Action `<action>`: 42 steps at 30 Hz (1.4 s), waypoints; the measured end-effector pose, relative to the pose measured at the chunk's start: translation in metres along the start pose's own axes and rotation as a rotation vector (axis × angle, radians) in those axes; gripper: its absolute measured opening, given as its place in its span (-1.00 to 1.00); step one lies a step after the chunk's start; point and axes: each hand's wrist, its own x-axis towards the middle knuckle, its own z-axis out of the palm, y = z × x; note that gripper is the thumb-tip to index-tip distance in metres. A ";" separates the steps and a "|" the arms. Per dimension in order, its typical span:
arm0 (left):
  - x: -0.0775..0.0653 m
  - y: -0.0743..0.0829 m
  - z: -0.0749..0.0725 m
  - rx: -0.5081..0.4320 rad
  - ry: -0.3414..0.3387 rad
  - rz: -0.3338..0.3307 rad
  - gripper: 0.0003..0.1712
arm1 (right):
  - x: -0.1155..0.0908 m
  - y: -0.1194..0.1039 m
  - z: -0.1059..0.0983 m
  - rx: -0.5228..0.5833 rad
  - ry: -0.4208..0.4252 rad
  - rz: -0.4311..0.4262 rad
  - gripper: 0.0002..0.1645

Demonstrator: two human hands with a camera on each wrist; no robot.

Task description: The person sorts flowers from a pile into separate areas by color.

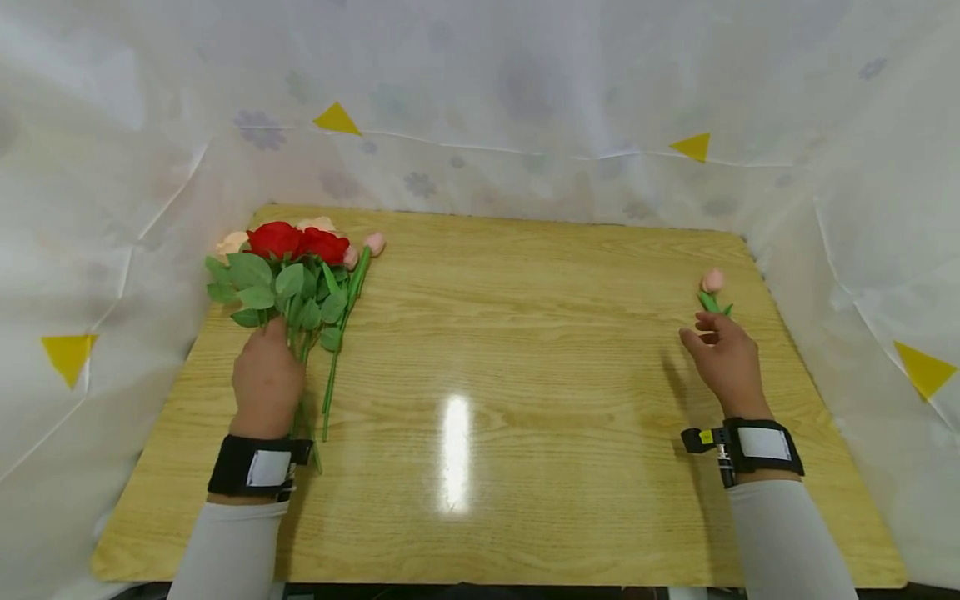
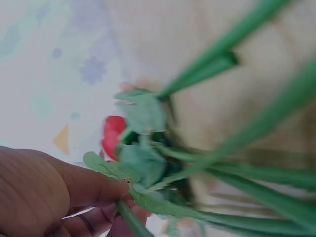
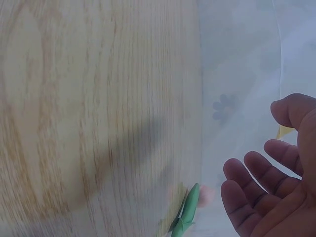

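At the left of the table my left hand (image 1: 267, 379) pinches a green flower stem (image 2: 132, 219) between thumb and fingers, just below the leaves. Around it lies a bunch of artificial flowers: red roses (image 1: 276, 240), pale peach blooms (image 1: 233, 243) and pink tulips (image 1: 375, 243) on long green stems. My right hand (image 1: 726, 362), at the right side, is held over the table with relaxed fingers and nothing in them. Just beyond its fingertips lies a single pink tulip (image 1: 712, 281); in the head view the hand covers its lower part. The right wrist view shows its green leaves (image 3: 188, 210).
The flowers lie on a wood-grain table (image 1: 510, 350) with a bright light reflection at its middle. White patterned sheeting (image 1: 480, 100) surrounds the back and sides, marked with yellow triangles (image 1: 337, 119). Both wrists wear black straps (image 1: 765, 446).
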 end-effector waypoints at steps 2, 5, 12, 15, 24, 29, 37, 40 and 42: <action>0.001 0.006 -0.006 -0.028 0.016 0.014 -0.50 | 0.000 0.000 0.000 0.000 0.003 -0.001 -0.33; 0.003 0.014 -0.014 -0.091 0.034 0.047 -0.50 | 0.000 0.000 0.001 0.001 0.006 -0.003 -0.33; 0.004 0.039 -0.014 -0.334 -0.029 0.070 -0.44 | -0.003 -0.007 0.006 0.030 0.012 0.000 -0.33; 0.001 0.057 -0.007 -0.491 -0.100 0.028 -0.42 | -0.005 -0.017 0.012 0.078 0.034 0.019 -0.34; -0.018 0.120 0.024 -0.765 -0.175 0.109 -0.45 | -0.008 -0.078 0.044 0.392 0.014 0.038 -0.42; -0.032 0.148 0.042 -0.801 -0.182 0.218 -0.48 | -0.016 -0.122 0.064 0.506 -0.095 -0.024 -0.45; -0.056 0.176 0.064 -0.713 -0.208 0.371 -0.53 | -0.033 -0.178 0.087 0.568 -0.233 -0.156 -0.48; -0.061 0.181 0.069 -0.688 -0.230 0.406 -0.55 | -0.038 -0.187 0.091 0.592 -0.251 -0.163 -0.49; -0.063 0.184 0.072 -0.676 -0.244 0.427 -0.59 | -0.040 -0.190 0.093 0.596 -0.256 -0.149 -0.48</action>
